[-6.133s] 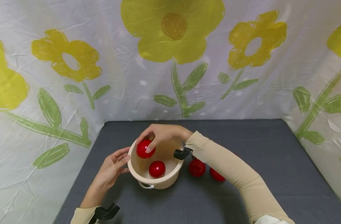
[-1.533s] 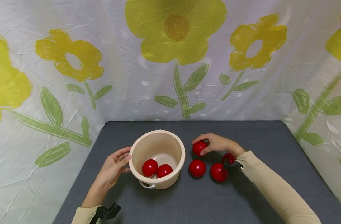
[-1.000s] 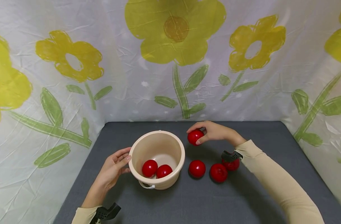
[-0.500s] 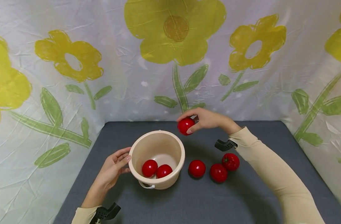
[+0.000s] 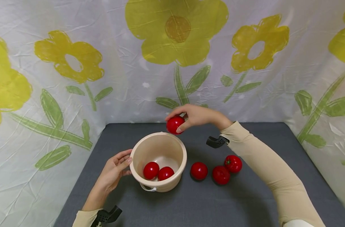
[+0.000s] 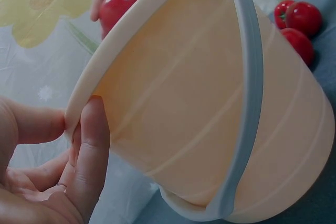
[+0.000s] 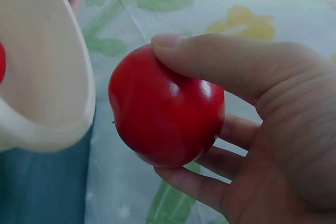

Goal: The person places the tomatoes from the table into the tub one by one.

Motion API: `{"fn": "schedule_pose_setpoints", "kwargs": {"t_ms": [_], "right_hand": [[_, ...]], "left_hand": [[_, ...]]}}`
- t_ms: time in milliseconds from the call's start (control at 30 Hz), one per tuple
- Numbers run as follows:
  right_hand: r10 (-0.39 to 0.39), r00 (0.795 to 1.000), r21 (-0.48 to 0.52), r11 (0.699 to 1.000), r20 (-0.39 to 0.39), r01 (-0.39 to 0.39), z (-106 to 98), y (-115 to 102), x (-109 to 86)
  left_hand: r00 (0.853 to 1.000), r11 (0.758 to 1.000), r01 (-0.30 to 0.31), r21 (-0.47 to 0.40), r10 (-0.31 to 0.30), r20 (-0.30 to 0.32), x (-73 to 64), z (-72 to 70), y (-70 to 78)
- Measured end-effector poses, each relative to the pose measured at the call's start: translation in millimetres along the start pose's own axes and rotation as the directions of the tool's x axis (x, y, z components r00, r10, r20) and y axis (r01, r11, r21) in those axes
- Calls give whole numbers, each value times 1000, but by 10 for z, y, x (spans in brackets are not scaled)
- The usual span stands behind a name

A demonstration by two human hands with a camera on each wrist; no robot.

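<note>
A cream bucket point(image 5: 138, 176) with a pale handle point(image 6: 251, 87) stands on the dark table. My left hand point(image 5: 114, 171) pinches its left rim between thumb and fingers. Two red tomatoes lie at the bottom, a left one point(image 5: 151, 170) against a right one point(image 5: 165, 173). Above the bucket's back rim my right hand point(image 5: 196, 116) grips another tomato point(image 5: 175, 125) between thumb and fingertips. The right wrist view shows this tomato point(image 7: 165, 108) close up, apart from the bucket wall point(image 7: 47, 51).
Right of the bucket sit three more tomatoes: a near one point(image 5: 199, 171), a middle one point(image 5: 221, 175) and one with a green stem point(image 5: 233, 164). The grey-clothed table point(image 5: 189, 208) ends at a flowered curtain point(image 5: 127, 94).
My right hand has picked up a tomato from the table, raised it and carried it left to the bucket's back rim. Earlier it held another tomato inside the bucket. The left hand stays put.
</note>
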State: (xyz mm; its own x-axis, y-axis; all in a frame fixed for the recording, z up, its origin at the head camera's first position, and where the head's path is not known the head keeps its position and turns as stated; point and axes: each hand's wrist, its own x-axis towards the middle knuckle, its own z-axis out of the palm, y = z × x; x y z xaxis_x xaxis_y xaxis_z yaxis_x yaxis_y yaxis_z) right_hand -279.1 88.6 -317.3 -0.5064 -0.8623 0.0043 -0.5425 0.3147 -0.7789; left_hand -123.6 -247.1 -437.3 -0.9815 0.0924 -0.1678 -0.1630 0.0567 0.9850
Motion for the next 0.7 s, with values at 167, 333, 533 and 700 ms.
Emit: {"fn": "schedule_pose_setpoints", "kwargs": {"t_ms": [167,333,533,700], "right_hand": [[-12,999,12,1000,38,11,67,-55,126],[-56,995,9,998,77,56,160,-101,252],[-72,989,-25,997,126,76,264,-143,377],[-81,984,-32,996,156,87,340,-145,464]], "left_hand": [[1000,1000,-2,-1,2,0,-8,0,4],[1000,1000,-6,-9,6,4,-14,3,9],[1000,1000,-2,-8,2,4,-10,19,10],[1000,1000,-2,-5,2,7,-12,24,11]]}}
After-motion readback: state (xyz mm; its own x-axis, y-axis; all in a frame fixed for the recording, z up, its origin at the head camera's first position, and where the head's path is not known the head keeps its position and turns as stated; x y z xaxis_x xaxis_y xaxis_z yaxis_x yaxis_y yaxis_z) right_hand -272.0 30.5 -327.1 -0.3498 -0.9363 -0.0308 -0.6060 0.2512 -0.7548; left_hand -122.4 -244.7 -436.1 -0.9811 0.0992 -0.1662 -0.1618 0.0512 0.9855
